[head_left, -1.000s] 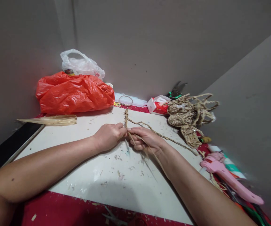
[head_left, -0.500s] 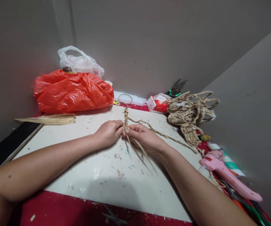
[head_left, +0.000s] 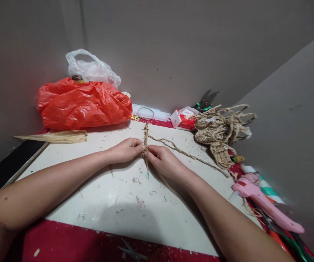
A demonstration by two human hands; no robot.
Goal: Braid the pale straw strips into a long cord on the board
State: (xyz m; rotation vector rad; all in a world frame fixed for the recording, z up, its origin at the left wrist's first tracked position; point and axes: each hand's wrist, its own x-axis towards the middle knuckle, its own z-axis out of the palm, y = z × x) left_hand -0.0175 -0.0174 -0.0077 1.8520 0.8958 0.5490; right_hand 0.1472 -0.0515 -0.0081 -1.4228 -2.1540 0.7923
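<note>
A braid of dried straw-coloured husk (head_left: pixel 146 133) stands away from me over the white board (head_left: pixel 113 218), its near end pinched between my hands. My left hand (head_left: pixel 131 149) is closed, thumb and fingertips at the left side of the braid. From the right, my right hand (head_left: pixel 162 158) is closed on the same end. One loose strand (head_left: pixel 147 165) points down between the hands, and another runs under my right hand. A twisted cord (head_left: pixel 184 152) stretches from the braid to the right across the board. The exact grip of the fingertips is partly hidden.
At the back left lie a red plastic bag (head_left: pixel 83 105), a white plastic bag (head_left: pixel 91 69) and a flat dried husk (head_left: pixel 55 137). Rope bundles (head_left: pixel 214 129), pruning shears (head_left: pixel 207 101) and a pink glue gun (head_left: pixel 268 207) sit along the right. Scissors (head_left: pixel 132 251) lie near the front edge.
The loose strands, spread toward the lower right before, are now apart: one hangs straight down, another is mostly behind my right hand. A strand end now shows below my left wrist.
</note>
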